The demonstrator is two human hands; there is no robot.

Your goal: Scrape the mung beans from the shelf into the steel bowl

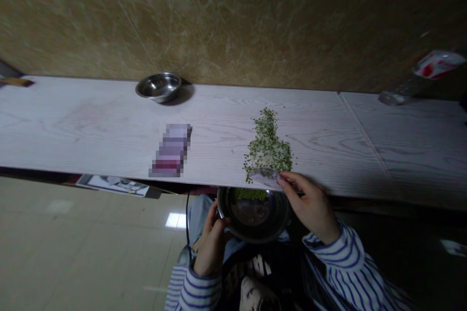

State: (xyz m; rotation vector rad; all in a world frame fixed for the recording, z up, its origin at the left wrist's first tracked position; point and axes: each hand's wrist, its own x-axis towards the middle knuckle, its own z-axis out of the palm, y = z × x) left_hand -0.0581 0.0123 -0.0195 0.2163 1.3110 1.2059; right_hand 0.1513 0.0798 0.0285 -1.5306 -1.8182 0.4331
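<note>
My left hand (212, 238) grips the left rim of a steel bowl (251, 233), held just below the table's front edge. Green beans (250, 194) lie along the bowl's far side. Between the thumb and fingers of my right hand (308, 199) is a clear plastic piece (264, 176), shaped like a shallow lid or dish. It sits at the table edge, above the bowl's far rim. Directly beyond it, a pile of green beans mixed with white grains (270, 150) spreads over the tabletop, with a narrower strip reaching toward the wall.
A small steel bowl (159, 88) stands near the wall at the left. Nearer the edge lies a pixelated flat object (170, 150). A plastic bottle (419, 77) is at the far right. Papers (116, 185) show on a shelf under the table (91, 126).
</note>
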